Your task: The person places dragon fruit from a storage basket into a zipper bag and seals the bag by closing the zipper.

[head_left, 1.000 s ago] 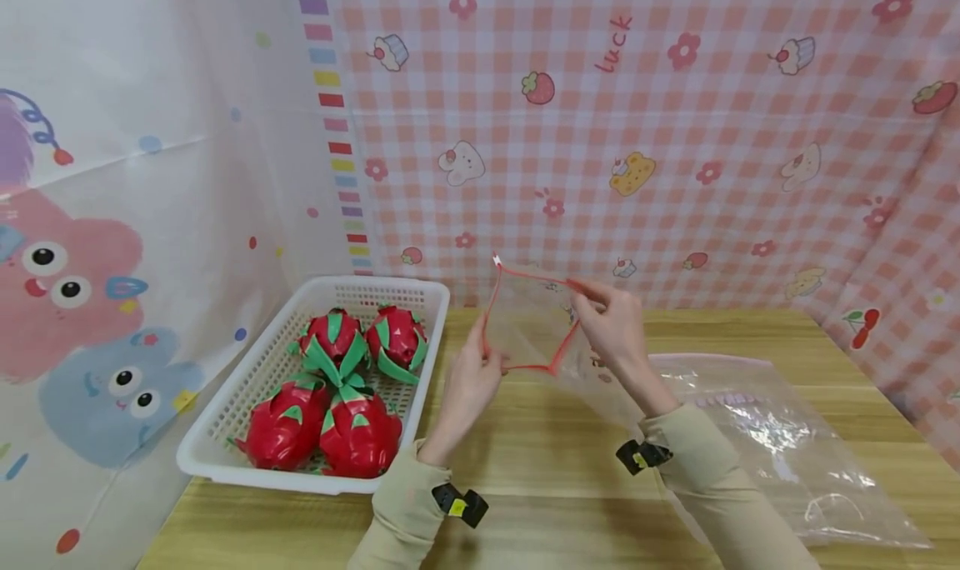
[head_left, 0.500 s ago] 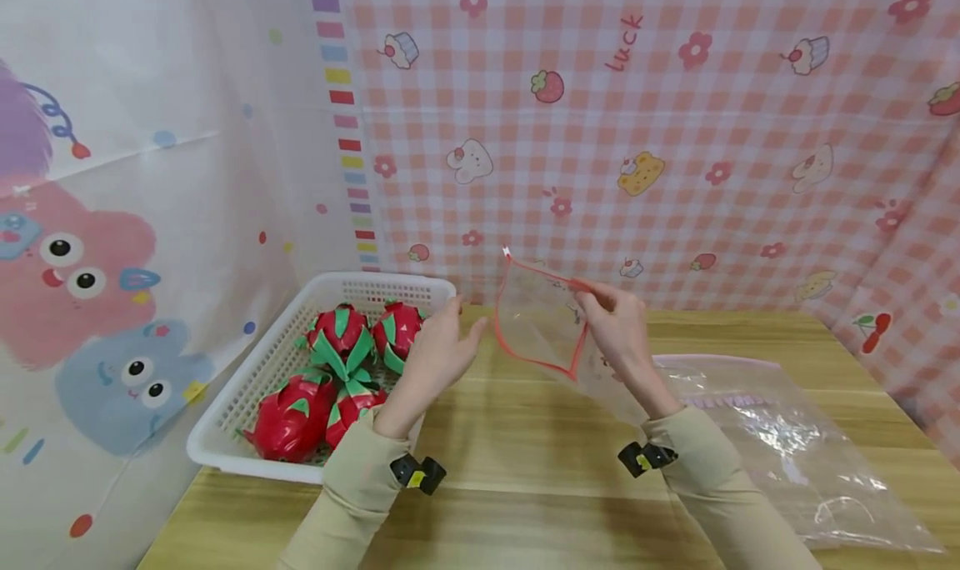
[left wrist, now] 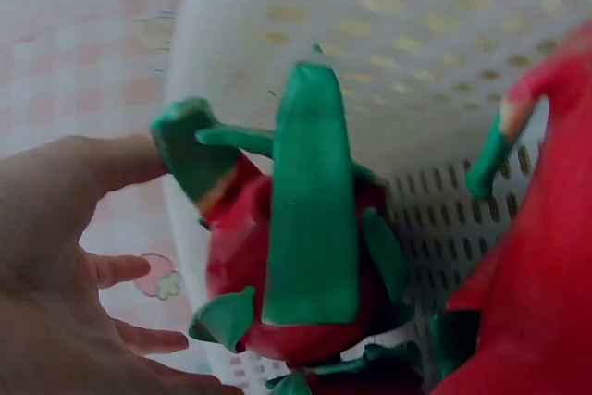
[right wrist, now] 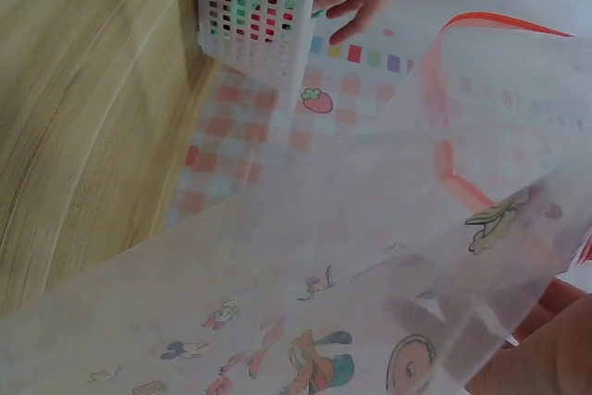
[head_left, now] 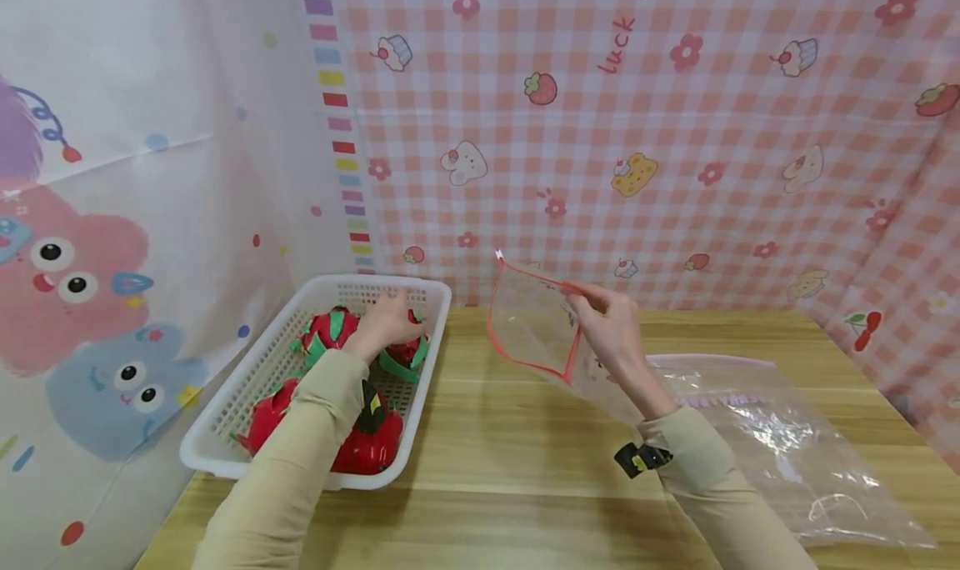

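My left hand (head_left: pixel 381 324) reaches into the white plastic basket (head_left: pixel 360 282), its fingers spread over the far right toy dragon fruit (left wrist: pixel 231 265). In the left wrist view the fruit is red with green leaves, and a digit lies right at one leaf while the other fingers stand apart from it. With my right hand (head_left: pixel 611 324) I pinch the red zip edge of a clear printed bag (head_left: pixel 528 324), held up with its mouth gaping. Cartoon figures show on the bag's plastic in the right wrist view. My left sleeve partly covers two nearer dragon fruits.
Another dragon fruit (head_left: pixel 328 330) lies at the far left of the basket. A second clear zip bag (head_left: pixel 780 462) lies flat on the wooden table (head_left: pixel 517 478) at the right. Printed cloth (head_left: pixel 570 137) hangs behind and at both sides.
My left hand has let go of the bag's rim and moved left to over the far right dragon fruit. My right hand still holds the bag in about the same place.
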`<state>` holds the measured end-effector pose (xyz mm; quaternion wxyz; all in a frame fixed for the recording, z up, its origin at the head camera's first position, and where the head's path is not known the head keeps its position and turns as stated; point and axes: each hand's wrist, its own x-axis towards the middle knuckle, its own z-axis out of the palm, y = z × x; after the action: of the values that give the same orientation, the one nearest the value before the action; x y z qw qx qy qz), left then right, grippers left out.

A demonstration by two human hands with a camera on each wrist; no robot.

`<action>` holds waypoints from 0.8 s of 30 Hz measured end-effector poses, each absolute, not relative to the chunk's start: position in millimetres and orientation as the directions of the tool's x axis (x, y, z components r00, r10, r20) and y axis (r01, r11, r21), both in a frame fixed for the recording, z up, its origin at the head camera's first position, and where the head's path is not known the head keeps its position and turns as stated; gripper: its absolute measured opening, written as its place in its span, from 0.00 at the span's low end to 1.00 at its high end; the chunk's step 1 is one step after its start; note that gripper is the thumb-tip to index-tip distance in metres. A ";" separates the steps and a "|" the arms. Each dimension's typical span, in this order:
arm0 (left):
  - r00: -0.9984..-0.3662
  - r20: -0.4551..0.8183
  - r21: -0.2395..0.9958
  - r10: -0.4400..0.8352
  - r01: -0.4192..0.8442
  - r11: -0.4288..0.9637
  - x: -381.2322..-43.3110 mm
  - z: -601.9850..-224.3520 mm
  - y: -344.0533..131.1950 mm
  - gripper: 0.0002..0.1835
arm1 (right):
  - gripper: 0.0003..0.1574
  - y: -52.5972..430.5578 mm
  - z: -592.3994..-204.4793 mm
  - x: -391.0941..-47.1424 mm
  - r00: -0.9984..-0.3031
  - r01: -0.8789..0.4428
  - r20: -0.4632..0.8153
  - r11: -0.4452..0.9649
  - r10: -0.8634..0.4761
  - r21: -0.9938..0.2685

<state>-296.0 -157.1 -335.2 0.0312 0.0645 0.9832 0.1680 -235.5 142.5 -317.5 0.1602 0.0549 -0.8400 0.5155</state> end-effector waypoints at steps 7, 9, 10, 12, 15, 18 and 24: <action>-0.982 -0.188 0.359 -0.014 -0.082 0.930 -310.0 -350.1 -153.1 0.44 | 0.20 144.2 -317.7 -234.7 -0.947 -0.257 0.318 0.476 0.050 -0.841; -0.973 -0.216 0.350 -0.086 -0.160 0.923 -312.6 -354.9 -147.3 0.43 | 0.20 143.8 -317.4 -234.0 -0.949 -0.255 0.313 0.481 0.042 -0.839; -0.967 -0.227 0.340 -0.119 -0.193 0.921 -313.9 -356.8 -144.4 0.43 | 0.20 143.5 -317.5 -234.0 -0.951 -0.254 0.308 0.484 0.036 -0.838; -0.958 -0.233 0.328 -0.165 -0.237 0.914 -315.9 -359.9 -139.7 0.43 | 0.20 142.8 -317.3 -233.7 -0.954 -0.248 0.298 0.489 0.026 -0.836; -0.953 -0.228 0.300 -0.198 -0.263 0.917 -317.6 -362.0 -135.9 0.42 | 0.20 142.3 -317.4 -233.8 -0.957 -0.243 0.289 0.495 0.017 -0.834; -0.951 -0.209 0.303 -0.226 -0.283 0.910 -317.6 -361.7 -134.6 0.41 | 0.20 142.5 -317.8 -233.4 -0.959 -0.237 0.283 0.497 0.019 -0.835; -0.943 -0.175 0.336 -0.282 -0.327 0.883 -321.0 -360.8 -132.2 0.42 | 0.20 145.8 -317.6 -234.0 -0.962 -0.228 0.271 0.506 0.011 -0.832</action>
<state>-321.0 -132.2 -360.8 0.0603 -0.1572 0.9685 0.1834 -234.0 145.8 -317.6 0.1217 0.0632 -0.8592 0.4930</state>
